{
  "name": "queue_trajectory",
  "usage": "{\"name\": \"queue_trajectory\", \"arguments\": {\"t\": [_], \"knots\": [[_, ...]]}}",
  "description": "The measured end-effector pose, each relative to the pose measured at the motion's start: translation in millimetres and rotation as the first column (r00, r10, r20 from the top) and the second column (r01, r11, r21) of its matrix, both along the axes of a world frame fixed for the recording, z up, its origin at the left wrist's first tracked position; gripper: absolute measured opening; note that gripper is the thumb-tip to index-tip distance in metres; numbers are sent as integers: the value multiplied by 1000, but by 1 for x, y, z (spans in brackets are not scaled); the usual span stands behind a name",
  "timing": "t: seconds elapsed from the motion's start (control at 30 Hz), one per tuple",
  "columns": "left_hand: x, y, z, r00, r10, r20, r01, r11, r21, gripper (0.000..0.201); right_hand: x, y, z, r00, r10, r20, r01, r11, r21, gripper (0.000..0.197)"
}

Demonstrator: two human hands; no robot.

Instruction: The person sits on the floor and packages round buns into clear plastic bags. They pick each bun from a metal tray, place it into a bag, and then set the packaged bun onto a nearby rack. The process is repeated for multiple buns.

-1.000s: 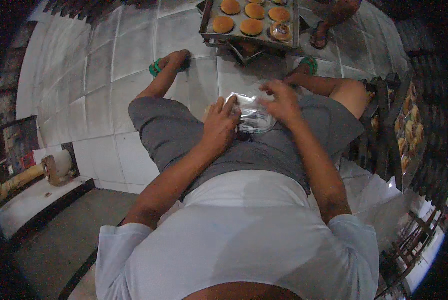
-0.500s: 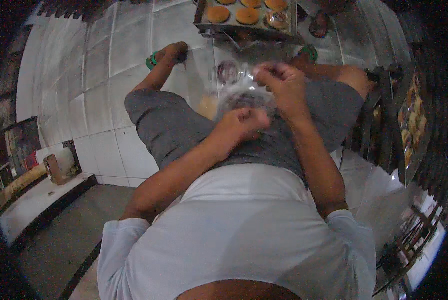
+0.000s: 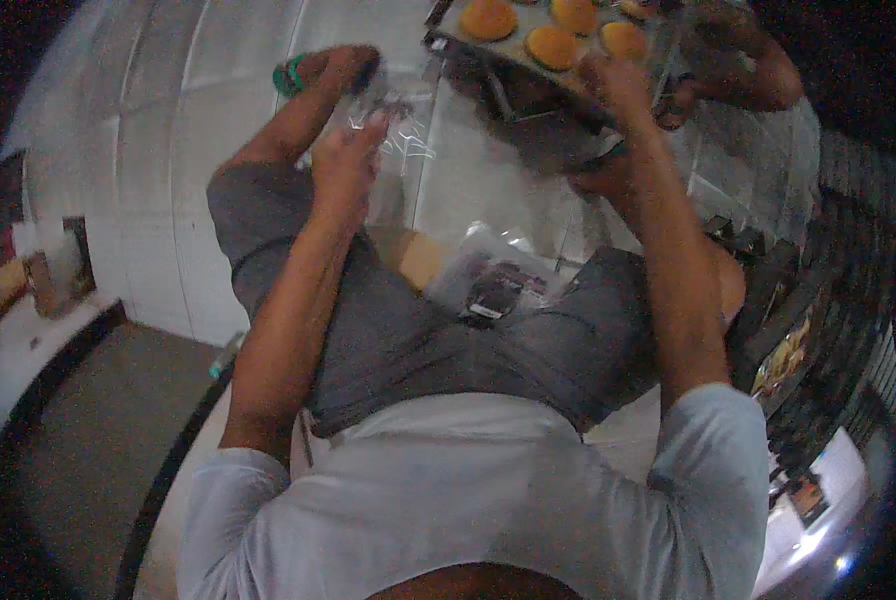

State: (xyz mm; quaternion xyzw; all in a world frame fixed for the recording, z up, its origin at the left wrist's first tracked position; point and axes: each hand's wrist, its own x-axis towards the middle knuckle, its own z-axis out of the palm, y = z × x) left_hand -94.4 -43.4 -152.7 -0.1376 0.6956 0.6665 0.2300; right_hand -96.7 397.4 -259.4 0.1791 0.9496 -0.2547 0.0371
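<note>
My left hand (image 3: 346, 165) is raised over my left knee, its fingers closed on a clear plastic bag (image 3: 406, 140) that hangs open to the right. My right hand (image 3: 618, 85) reaches over the near edge of a metal tray (image 3: 528, 62), beside a round golden bun (image 3: 624, 40). Its fingers are smeared by motion, so their grip does not show. More golden buns, one of them at the left (image 3: 488, 18), lie in rows on the tray. Between my thighs rests a stack of clear plastic bags (image 3: 498, 275) with dark printing.
A tan piece of card (image 3: 420, 260) sits beside the bags. Another person's bare limb (image 3: 753, 70) is close to the tray's right side. Dark racks (image 3: 818, 300) stand on my right. Pale tiles (image 3: 238, 90) cover the floor, and a low ledge (image 3: 58, 350) runs along the left.
My hands have parted: the left has moved forward and left with a plastic bag, the right forward to the tray. The bag stack between my thighs now shows plainly. The view has shifted.
</note>
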Motion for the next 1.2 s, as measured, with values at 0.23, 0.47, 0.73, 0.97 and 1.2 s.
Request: {"name": "queue_trajectory", "arguments": {"t": [0.23, 0.47, 0.73, 0.97, 1.2], "knots": [[-27, 17, -2, 968, -51, 247, -48, 924, 379, 29, -94, 31, -57, 876, -346, 336, 468, 780, -416, 54], [-38, 14, 6, 950, -72, 303, -79, 886, 458, 27, -41, -55, 50, 938, -330, 103, 304, 646, -700, 51], [9, 27, 29, 848, -71, 526, -359, 654, 666, 39, 189, -246, 257, 864, -435, -253, -12, 485, -875, 45], [109, 84, 142, 950, 189, -249, -84, 922, 378, 53, 207, -255, 274, 741, -574, -349, -39, 482, -875, 41], [134, 62, 182, 914, -228, -336, 354, 852, 386, 62, 236, -226, 302, 855, -519, -9, -125, -190, -974, 53]]}}
